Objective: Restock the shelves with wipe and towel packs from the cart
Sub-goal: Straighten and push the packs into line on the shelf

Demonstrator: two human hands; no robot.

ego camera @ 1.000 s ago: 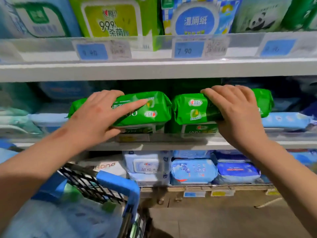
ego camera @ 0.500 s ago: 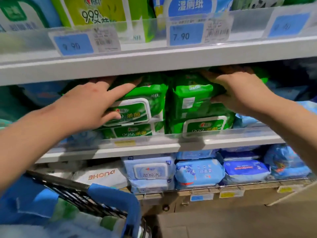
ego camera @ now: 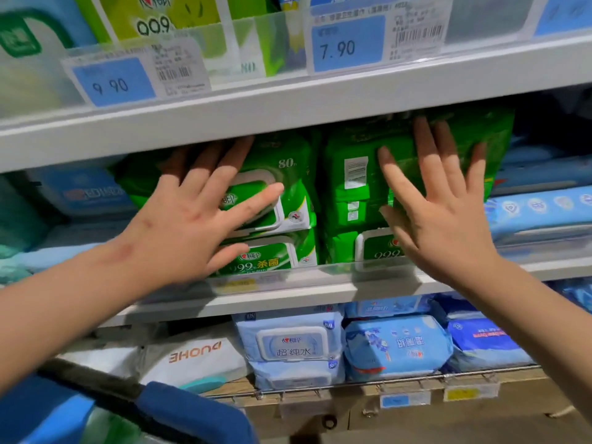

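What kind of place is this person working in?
Most likely a supermarket aisle: blue paper price tags reading 9.90 and 7.90 clipped along the long grey shelf edges, stacked green plastic wipe packs facing outward, and a blue padded cart handle below.

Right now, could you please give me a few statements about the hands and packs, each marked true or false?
1. Both the left hand and right hand lie flat on green packs. True.
2. The green packs sit on the bottom shelf. False: they are on the middle shelf, above the blue packs.
3. A price tag above reads 7.90. True.
4. The left hand grips the cart handle. False: nothing touches the handle.
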